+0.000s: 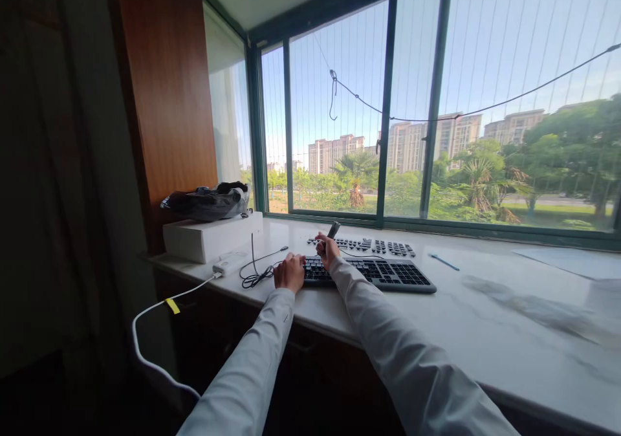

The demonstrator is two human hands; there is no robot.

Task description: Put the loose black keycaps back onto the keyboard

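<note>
A dark computer keyboard (402, 275) lies on the white marble-patterned counter, partly covered by my right forearm. My left hand (290, 272) grips its left end, fingers curled at the edge. Above the keyboard's left part, my right hand (328, 250) is closed around a dark, thick-handled tool (334, 229). The tool's upper end sticks up past my fingers, and its working end is hidden by the hand. Behind the keyboard, loose keycaps (392, 248) are spread in rows, and a thin cable runs between them and the keyboard.
To the left are a coiled black cable (256, 277), a white power strip (224, 266) and a white box (213, 237) with a dark bag (211, 201) on top. On the right lie a blue stick (444, 262), a clear plastic bag (528, 303) and paper (567, 261). Windows line the back.
</note>
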